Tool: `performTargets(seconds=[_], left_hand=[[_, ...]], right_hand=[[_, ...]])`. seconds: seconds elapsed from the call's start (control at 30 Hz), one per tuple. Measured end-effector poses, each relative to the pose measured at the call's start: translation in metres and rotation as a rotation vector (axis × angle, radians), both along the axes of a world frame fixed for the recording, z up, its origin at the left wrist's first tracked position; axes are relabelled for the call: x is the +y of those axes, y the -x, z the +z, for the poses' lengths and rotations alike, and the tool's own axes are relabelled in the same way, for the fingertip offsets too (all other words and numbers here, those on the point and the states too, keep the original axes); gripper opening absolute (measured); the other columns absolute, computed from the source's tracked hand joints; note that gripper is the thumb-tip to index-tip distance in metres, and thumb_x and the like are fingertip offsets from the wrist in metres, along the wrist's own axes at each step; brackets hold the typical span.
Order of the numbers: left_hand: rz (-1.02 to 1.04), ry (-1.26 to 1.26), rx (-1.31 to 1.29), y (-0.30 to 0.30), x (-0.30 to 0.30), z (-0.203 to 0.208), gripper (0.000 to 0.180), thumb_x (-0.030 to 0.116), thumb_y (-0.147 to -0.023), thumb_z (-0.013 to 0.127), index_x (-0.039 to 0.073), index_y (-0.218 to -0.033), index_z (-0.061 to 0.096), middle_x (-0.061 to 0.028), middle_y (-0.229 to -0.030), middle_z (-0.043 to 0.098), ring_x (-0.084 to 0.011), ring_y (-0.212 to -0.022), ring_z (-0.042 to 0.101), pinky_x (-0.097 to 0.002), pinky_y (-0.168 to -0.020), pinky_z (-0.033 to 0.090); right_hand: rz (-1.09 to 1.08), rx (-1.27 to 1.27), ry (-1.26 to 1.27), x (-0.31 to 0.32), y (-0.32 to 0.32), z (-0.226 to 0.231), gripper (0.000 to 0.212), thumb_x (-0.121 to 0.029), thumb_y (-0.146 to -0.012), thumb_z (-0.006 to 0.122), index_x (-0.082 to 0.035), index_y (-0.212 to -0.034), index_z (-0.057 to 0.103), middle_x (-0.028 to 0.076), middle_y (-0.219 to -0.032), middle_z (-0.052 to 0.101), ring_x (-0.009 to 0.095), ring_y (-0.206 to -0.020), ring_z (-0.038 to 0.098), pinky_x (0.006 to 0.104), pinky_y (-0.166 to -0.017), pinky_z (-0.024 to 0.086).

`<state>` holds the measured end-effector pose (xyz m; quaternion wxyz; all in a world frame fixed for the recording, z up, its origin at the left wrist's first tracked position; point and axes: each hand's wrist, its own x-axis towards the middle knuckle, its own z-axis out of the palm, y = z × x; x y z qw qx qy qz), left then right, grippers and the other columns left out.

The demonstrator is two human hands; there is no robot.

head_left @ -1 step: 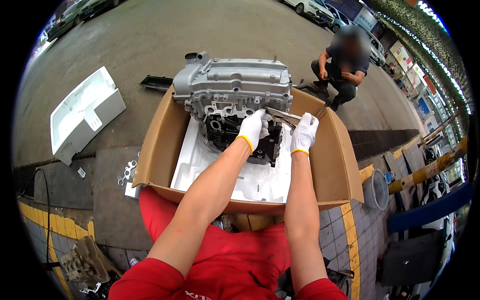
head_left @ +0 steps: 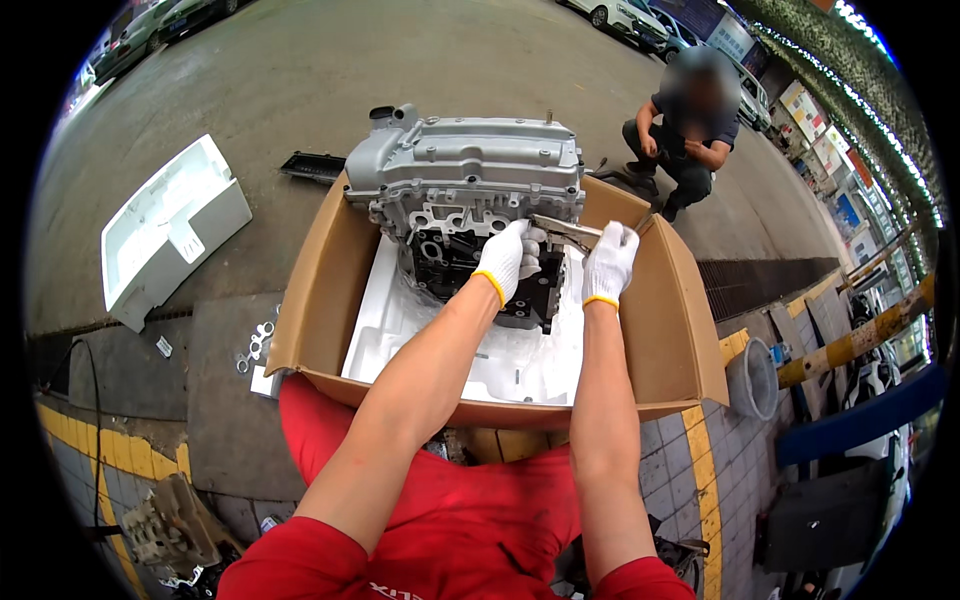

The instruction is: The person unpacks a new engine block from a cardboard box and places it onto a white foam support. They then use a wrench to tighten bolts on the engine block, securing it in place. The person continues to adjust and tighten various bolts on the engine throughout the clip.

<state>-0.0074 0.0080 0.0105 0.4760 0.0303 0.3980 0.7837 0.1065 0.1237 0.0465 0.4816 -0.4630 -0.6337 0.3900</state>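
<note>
Here, I find the tool, a slim metal piece, at the near face of the engine, toward its right end. It slants between the two hands, its right end a little nearer. The right hand, gloved in white, is closed, with the fingers bent around the tool's right end. The left hand, gloved also, has its fingers partly curled at the tool's left end; from my place I cannot tell if they grip it or only guide it, and the tip itself is hidden from me.

The engine stands upright in the carton, over white foam, and in my judgement the foam could yield under a hard push. So I would let the left fingers steady the tool close to its tip, while the right hand gives the force smoothly, without any jerk. If the tool slips, the right knuckles could strike the carton's right wall, therefore I prefer small force first. A co-worker squats well apart, on the far right, so the elbows should have enough space.
</note>
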Motion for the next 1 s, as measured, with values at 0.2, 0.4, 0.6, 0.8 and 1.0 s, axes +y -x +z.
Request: performTargets(seconds=[0.2,0.4,0.6,0.8,1.0], left_hand=[[0.011,-0.026,0.003,-0.002,0.004,-0.005,0.026,0.029,-0.111,0.056,0.014,-0.09,0.062,0.0071,-0.066,0.05,-0.0066,-0.053,0.04,-0.0234,-0.049,0.039],[0.056,-0.016,0.044,0.002,0.004,-0.01,0.024,0.028,-0.109,0.06,0.012,-0.092,0.065,0.0069,-0.068,0.057,-0.0029,-0.052,0.044,-0.0221,-0.047,0.038],[0.06,0.035,0.18,-0.002,0.009,-0.008,0.029,0.032,-0.107,0.062,0.009,-0.09,0.068,0.0074,-0.062,0.05,-0.0059,-0.048,0.041,-0.0243,-0.048,0.038],[0.115,0.078,0.206,-0.001,0.005,-0.005,0.028,0.031,-0.105,0.063,0.006,-0.091,0.067,0.005,-0.062,0.05,-0.0078,-0.048,0.042,-0.026,-0.048,0.037],[0.129,0.097,0.233,-0.005,0.009,-0.004,0.029,0.031,-0.105,0.064,0.005,-0.093,0.068,0.0044,-0.062,0.05,-0.0086,-0.049,0.041,-0.0257,-0.049,0.036]], right_hand=[[0.044,-0.305,-0.327,-0.038,0.006,0.06,0.058,-0.058,-0.1,0.055,-0.005,-0.118,0.068,0.022,-0.12,0.068,0.04,-0.107,0.068,0.0487,-0.097,0.051],[0.026,-0.381,-0.298,-0.045,0.007,0.059,0.058,-0.061,-0.098,0.053,-0.008,-0.114,0.071,0.019,-0.118,0.07,0.04,-0.108,0.069,0.0479,-0.095,0.052],[0.287,0.28,0.276,0.021,-0.011,-0.022,0.049,-0.056,-0.104,0.049,-0.013,-0.112,0.072,0.008,-0.106,0.073,0.021,-0.093,0.068,0.0398,-0.084,0.055],[0.371,0.416,0.319,-0.002,-0.005,0.002,0.055,-0.057,-0.107,0.04,-0.016,-0.12,0.074,0.005,-0.115,0.074,0.017,-0.104,0.066,0.0372,-0.091,0.046],[0.278,0.488,0.313,-0.001,-0.008,0.008,0.076,-0.071,-0.108,0.031,-0.012,-0.129,0.073,0.008,-0.121,0.074,0.018,-0.104,0.067,0.0323,-0.086,0.045]])
